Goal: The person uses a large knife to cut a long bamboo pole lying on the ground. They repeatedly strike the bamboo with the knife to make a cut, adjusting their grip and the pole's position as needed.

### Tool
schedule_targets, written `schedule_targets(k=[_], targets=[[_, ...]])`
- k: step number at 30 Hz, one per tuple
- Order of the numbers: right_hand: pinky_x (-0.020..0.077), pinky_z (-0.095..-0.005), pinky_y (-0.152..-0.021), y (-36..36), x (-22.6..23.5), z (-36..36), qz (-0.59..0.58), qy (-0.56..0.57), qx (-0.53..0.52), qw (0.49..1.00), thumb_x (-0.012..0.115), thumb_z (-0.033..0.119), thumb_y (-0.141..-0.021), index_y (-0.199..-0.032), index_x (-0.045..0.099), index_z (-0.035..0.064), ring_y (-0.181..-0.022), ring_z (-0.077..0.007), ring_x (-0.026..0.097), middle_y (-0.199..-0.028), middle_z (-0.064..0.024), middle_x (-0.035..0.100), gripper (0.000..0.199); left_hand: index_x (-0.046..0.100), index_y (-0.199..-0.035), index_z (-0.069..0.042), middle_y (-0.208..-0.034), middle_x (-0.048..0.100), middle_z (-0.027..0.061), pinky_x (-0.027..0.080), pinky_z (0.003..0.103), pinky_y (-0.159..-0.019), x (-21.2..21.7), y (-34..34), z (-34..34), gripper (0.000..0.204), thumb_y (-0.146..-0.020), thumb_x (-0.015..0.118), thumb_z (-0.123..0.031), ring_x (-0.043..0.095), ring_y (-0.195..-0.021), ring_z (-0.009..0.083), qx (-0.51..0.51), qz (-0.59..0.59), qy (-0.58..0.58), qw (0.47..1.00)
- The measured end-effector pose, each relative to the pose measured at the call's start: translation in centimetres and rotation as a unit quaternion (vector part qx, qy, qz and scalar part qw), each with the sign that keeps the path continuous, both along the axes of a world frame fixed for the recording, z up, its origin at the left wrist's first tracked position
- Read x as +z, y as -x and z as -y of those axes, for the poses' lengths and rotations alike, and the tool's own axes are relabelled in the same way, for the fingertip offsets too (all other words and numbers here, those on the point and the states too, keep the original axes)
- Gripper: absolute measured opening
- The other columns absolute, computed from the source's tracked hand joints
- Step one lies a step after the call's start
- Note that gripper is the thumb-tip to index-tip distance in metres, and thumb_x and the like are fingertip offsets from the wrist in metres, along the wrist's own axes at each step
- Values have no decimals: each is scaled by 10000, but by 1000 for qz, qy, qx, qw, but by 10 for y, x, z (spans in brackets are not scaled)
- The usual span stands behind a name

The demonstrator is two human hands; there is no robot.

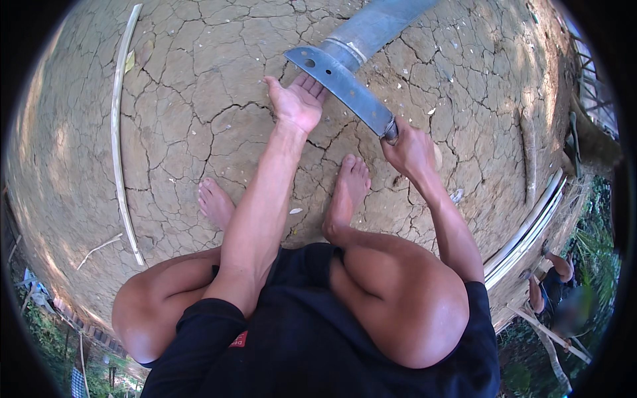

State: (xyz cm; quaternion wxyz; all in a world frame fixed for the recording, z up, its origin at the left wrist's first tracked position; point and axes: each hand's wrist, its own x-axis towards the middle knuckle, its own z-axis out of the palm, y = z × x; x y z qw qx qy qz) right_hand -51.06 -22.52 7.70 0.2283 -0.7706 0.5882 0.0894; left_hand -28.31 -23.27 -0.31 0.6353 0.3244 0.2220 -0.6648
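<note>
I am squatting on cracked dry earth (199,99) with both bare feet flat on it. My right hand (409,151) is closed around the handle of a broad, flat metal chopping blade (340,85) that slants up and to the left. The blade lies across the near end of a thick grey-green bamboo pole (375,26), which runs off toward the top of the view. My left hand (296,103) is stretched forward with fingers apart, its fingertips at the pole's end just under the blade.
A long thin bamboo strip (119,132) lies curved along the left. Several pale split strips (527,232) are stacked at the right edge of the earth platform. Another person (554,282) crouches below at the lower right, among greenery.
</note>
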Motion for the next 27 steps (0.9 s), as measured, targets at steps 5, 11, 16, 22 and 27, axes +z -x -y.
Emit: schedule_targets(k=[5,11,16,22,27], targets=[[538,-531,-669,-11,7,9,-5,-1,29,1000,673,225,-803,-913,612,40,-707,-444,679,-712,-247,672,224,264,-1503,96,-1529,377,232,216,467,-1218,-2,8,-7,1134,-893,146,-853,367,-1411,347,-1,20,-7,1000],[546,-522,-668,12,-14,54,6,64,20,998,656,238,-824,-926,639,54,-682,-443,677,-701,-246,669,212,222,-1512,114,-1563,310,248,197,462,-1227,-4,12,-9,1151,-892,140,-852,315,-1447,354,-2,28,52,998],[562,-512,-700,-5,-2,40,-27,30,74,996,624,219,-840,-952,651,53,-706,-424,694,-724,-259,677,202,129,-1526,143,-1615,200,273,106,450,-1252,-3,8,-8,1242,-848,164,-897,188,-1516,366,11,15,64,998],[573,-504,-699,26,2,71,-42,6,-23,999,615,215,-842,-969,648,68,-693,-384,709,-719,-217,694,197,86,-1535,138,-1631,163,270,32,442,-1257,-17,20,-21,1256,-839,155,-905,117,-1536,365,-12,-24,82,996],[569,-509,-685,33,-7,45,-52,67,62,995,616,214,-841,-951,632,43,-666,-398,699,-706,-222,685,204,126,-1530,140,-1606,229,270,84,459,-1256,-9,30,-22,1258,-836,151,-909,189,-1514,371,-26,-3,69,997]])
